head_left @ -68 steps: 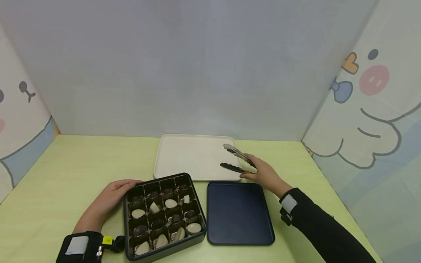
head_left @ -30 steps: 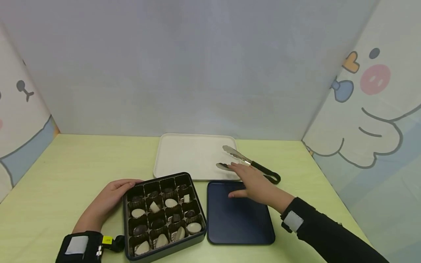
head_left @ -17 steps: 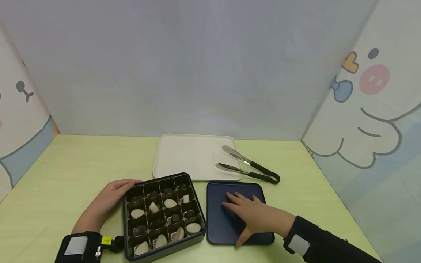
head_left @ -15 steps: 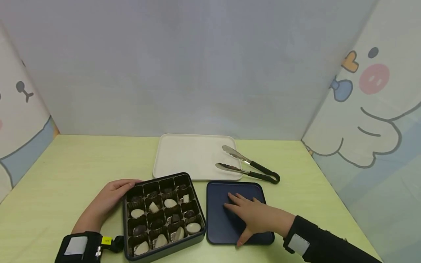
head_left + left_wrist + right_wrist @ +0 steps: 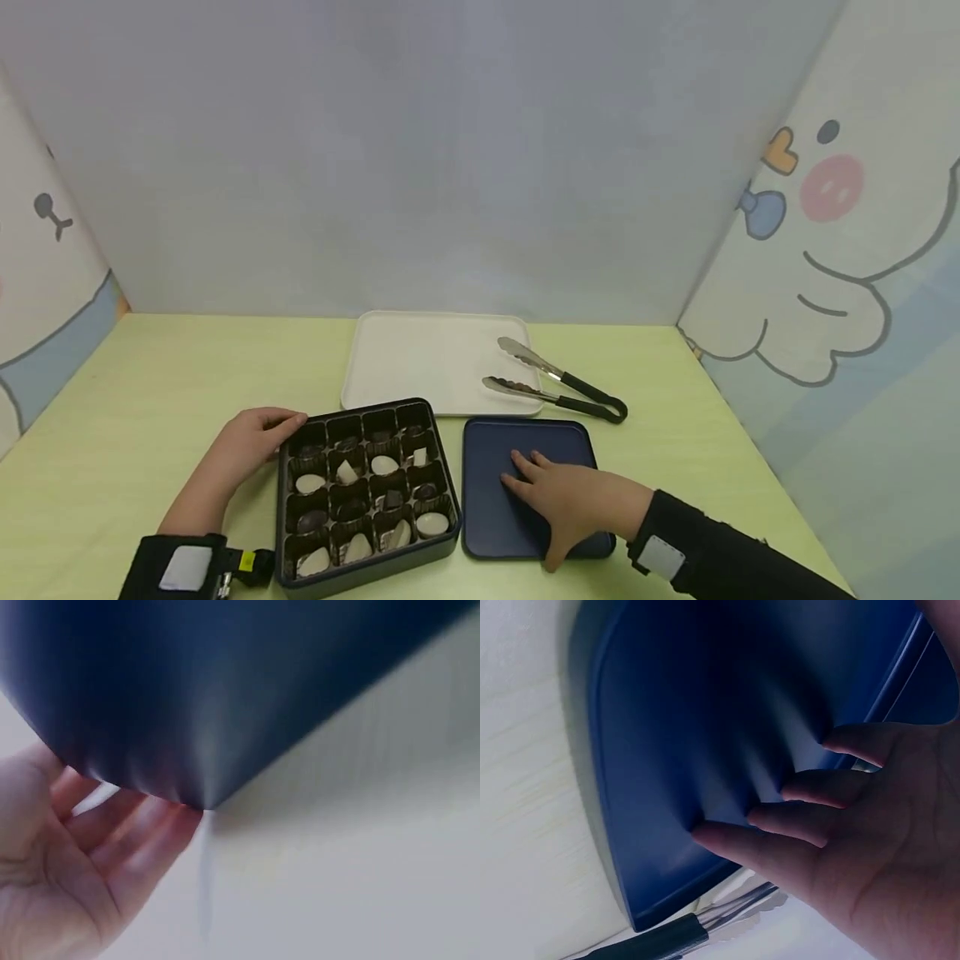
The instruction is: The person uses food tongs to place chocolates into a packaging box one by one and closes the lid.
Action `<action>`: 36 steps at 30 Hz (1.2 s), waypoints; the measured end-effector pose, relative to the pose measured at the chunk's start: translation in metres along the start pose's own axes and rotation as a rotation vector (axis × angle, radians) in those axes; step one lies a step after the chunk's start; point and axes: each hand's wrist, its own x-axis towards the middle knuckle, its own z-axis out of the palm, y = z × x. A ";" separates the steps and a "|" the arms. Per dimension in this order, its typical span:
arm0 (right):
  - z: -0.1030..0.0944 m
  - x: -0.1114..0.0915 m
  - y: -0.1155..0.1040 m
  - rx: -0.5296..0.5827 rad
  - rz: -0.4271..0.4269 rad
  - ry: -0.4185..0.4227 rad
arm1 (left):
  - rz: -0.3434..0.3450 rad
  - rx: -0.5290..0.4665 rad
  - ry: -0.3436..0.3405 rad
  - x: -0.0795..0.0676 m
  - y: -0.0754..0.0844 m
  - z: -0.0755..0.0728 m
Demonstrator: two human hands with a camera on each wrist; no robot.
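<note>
A dark chocolate box (image 5: 375, 560) with a divided insert stands at the near left, white and dark chocolates in its compartments. My left hand (image 5: 243, 442) holds its far left corner, thumb at the rim. In the left wrist view, the left fingers (image 5: 131, 840) reach the box's edge, their tips hidden behind it. To the right lies a flat dark-blue tray (image 5: 487, 500). Spread and fairly straight, the fingers of my right hand (image 5: 577, 500) rest on it, the thumb over its near edge. The right wrist view shows these fingertips (image 5: 705, 831) against the blue surface.
Behind the box and blue tray lies a white tray (image 5: 420, 358). Metal tongs (image 5: 592, 393) with black handles rest with their spread tips over its right end. A grey wall (image 5: 420, 167) closes off the back of the table, and printed cloth flanks both sides.
My right hand has let go of the tongs, leaving them lying across the white tray's right end, and has come down onto the blue tray. The left hand has stayed at the box corner.
</note>
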 end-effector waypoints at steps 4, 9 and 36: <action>0.001 0.001 -0.008 -0.067 -0.008 0.001 | -0.073 -0.075 -0.108 -0.016 0.005 -0.004; 0.000 -0.002 -0.018 -0.135 -0.020 0.012 | -0.135 -0.210 -0.236 -0.044 0.003 -0.007; -0.043 -0.068 0.009 -0.201 0.137 0.984 | -0.205 -0.463 -0.265 -0.071 0.040 0.042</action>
